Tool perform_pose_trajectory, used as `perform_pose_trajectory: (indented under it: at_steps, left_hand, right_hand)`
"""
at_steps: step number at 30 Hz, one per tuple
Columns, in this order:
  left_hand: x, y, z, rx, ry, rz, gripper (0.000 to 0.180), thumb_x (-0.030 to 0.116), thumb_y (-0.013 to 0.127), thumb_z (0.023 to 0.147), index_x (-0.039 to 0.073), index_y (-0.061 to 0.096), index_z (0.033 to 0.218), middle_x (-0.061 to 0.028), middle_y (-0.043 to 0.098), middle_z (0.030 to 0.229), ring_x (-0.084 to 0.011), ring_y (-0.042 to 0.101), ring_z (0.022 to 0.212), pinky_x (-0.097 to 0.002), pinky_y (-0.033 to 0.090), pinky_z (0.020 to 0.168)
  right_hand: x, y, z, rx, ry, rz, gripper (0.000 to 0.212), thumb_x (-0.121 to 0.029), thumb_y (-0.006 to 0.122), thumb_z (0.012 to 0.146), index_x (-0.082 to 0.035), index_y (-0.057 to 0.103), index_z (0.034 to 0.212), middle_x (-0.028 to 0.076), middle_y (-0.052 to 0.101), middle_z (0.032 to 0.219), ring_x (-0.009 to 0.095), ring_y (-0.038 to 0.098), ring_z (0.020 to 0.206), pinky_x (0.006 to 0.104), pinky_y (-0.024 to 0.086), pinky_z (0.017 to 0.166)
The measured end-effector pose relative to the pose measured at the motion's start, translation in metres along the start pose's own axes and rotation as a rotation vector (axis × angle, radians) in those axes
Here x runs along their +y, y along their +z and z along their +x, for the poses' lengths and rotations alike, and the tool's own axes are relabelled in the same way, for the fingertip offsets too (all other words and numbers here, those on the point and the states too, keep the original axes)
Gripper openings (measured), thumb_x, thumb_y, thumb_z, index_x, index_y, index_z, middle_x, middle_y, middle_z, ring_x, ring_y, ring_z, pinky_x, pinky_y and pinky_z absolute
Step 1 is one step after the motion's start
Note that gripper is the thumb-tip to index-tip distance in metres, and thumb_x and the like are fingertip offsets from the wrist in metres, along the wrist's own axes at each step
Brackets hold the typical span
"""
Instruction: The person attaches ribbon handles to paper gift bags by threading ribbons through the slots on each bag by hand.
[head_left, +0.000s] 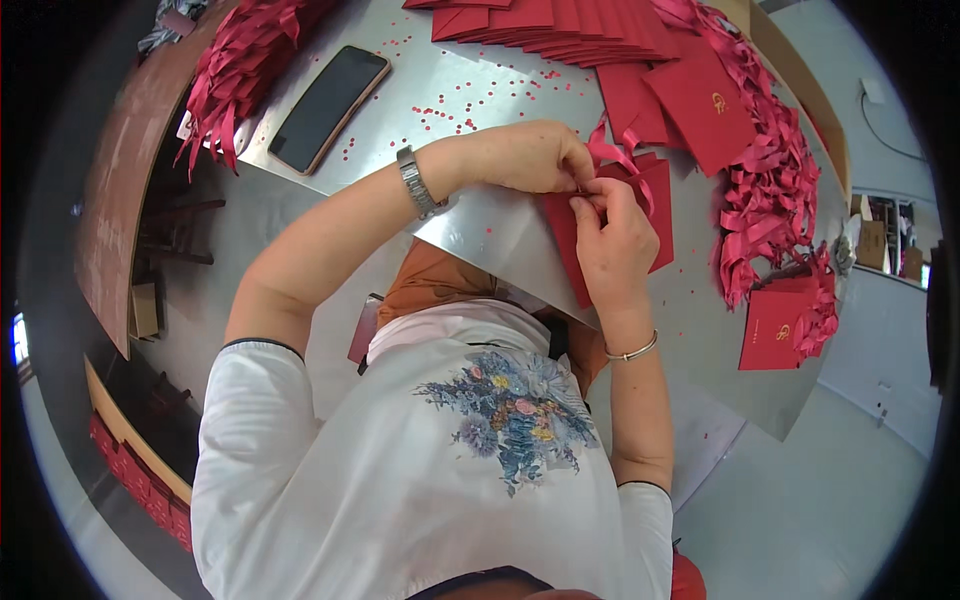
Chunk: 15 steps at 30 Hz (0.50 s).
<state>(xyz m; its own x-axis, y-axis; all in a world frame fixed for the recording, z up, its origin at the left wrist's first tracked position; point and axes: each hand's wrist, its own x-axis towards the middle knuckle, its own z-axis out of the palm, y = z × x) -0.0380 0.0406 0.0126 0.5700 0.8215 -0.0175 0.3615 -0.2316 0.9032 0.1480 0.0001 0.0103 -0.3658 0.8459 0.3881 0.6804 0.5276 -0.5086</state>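
My left hand point(525, 158), with a steel watch on its wrist, reaches across the near edge of the metal table. Its fingertips pinch together at the edge of a red paper card or flat bag point(567, 240). My right hand point(618, 238), wearing a thin bangle, meets it there with thumb and forefinger closed. A shiny pinkish-red ribbon point(648, 190) loops up behind the fingers and seems to run into their pinch. Exactly where the ribbon passes into the red paper is hidden by my fingers.
A dark-screened phone point(330, 108) lies left on the table point(450, 235). Small red paper dots point(455, 112) are scattered about. Fanned red cards point(560, 28) lie at the back. Ribboned heaps stand left point(240, 65) and right point(765, 190); more red cards point(775, 330) lie near the right edge.
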Motion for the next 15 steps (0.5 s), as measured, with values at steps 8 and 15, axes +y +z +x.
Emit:
perform_pose_trajectory:
  at_steps: [8,15]
  left_hand:
    - [0.013,0.006,0.006,0.011,0.136,0.335,0.003,0.004,0.064,0.079,0.003,0.061,0.078,-0.0125,0.056,0.091,-0.0328,0.057,0.089,-0.0405,0.047,0.074]
    - [-0.001,0.012,0.005,0.130,0.159,0.479,0.005,0.007,0.063,0.080,0.008,0.065,0.084,-0.0100,0.057,0.093,-0.0303,0.058,0.096,-0.0396,0.049,0.079]
  right_hand:
    - [-0.004,-0.008,-0.010,0.065,0.001,-0.102,0.024,-0.017,0.072,0.078,-0.012,0.063,0.100,0.004,0.063,0.075,0.024,0.059,0.072,0.0383,0.045,0.064]
    - [0.000,-0.030,-0.033,0.106,-0.183,-0.200,0.027,-0.020,0.076,0.071,-0.012,0.067,0.095,0.000,0.065,0.081,0.020,0.054,0.086,0.0377,0.036,0.080]
